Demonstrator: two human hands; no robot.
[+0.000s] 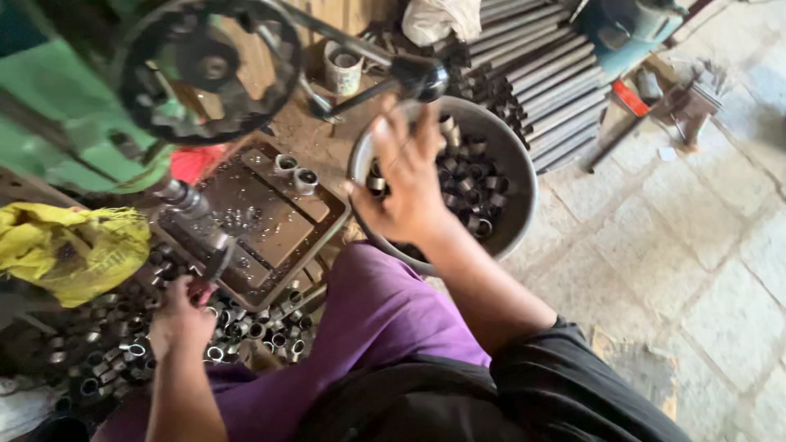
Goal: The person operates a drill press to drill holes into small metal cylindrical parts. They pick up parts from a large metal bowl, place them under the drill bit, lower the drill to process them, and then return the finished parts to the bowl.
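My right hand (405,176) reaches into a round metal basin (516,155) full of several short metal pipe rings (471,192); thumb and fingers pinch one ring (375,184) at the basin's left rim. My left hand (178,321) is lower left, closed on a small dark part with a red bit (206,286), just under the drill spindle (187,199). Below it lies a heap of finished rings (254,331). Two rings (295,172) sit on the dark drill table (262,217).
A green drill press with a black handwheel (205,65) and a knobbed lever (422,78) stands ahead. A yellow cloth (74,250) lies left. Long steel pipes (544,74) are stacked behind the basin. Stone paving (704,245) spreads right. My purple-clad knee (368,311) is between.
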